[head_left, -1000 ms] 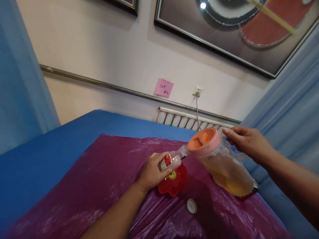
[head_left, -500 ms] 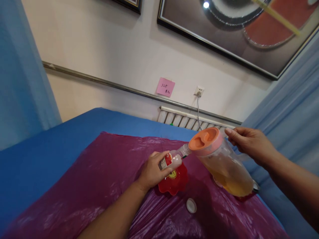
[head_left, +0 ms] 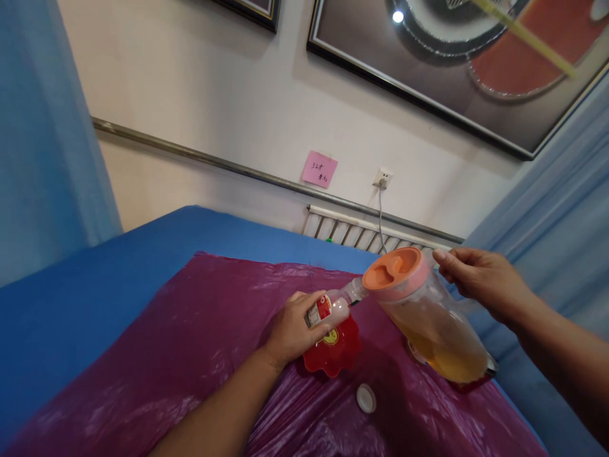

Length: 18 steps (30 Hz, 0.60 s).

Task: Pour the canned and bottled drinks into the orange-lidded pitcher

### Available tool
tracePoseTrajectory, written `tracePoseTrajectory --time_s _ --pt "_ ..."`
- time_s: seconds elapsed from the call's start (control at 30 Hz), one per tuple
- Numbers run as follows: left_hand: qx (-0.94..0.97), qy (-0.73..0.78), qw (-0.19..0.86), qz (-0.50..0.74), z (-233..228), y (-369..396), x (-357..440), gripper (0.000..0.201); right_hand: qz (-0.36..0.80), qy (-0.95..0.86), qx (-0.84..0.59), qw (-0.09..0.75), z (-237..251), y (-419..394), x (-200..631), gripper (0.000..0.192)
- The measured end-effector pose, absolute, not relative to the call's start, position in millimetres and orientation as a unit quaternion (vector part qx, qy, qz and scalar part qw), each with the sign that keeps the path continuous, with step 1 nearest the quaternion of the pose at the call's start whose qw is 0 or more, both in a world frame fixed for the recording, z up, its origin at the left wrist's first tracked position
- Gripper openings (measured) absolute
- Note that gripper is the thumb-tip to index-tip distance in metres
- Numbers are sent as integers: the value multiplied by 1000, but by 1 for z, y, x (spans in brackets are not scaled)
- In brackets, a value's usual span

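My left hand [head_left: 297, 325] is closed around a clear bottle [head_left: 339, 309] with a red and white label. The bottle tilts, its neck up against the orange lid [head_left: 394, 270] of a clear plastic pitcher [head_left: 428, 317]. Yellowish liquid lies low in the tilted pitcher. On the right, my right hand [head_left: 480, 276] grips the pitcher by its handle. Below the bottle is a red scalloped dish [head_left: 333, 358] with a yellow mark, partly hidden by the bottle and left hand. A round white cap [head_left: 366, 398] lies near the dish.
A crinkled purple plastic sheet [head_left: 214, 317] covers part of the blue surface [head_left: 143, 254]. Behind stand a radiator [head_left: 349, 231], a metal rail [head_left: 214, 162] and a wall socket [head_left: 383, 178] with a cord. Blue curtains [head_left: 52, 139] hang at both sides. Something red and dark sits partly behind the pitcher.
Both hands, the bottle and the pitcher keep nearly the same pose. The whole view has shifted slightly.
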<state>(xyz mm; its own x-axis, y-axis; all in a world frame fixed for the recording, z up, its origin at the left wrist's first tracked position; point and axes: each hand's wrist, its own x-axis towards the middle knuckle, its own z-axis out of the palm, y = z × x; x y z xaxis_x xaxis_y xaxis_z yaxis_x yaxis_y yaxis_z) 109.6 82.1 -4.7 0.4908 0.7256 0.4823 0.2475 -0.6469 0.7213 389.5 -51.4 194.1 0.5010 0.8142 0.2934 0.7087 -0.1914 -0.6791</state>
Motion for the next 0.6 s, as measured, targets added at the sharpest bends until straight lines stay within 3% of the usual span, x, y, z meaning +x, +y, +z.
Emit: tracePoseTrajectory --time_s 0.6 --pt "804 302 304 412 -2 79 109 54 85 -499 -759 411 192 -52 392 61"
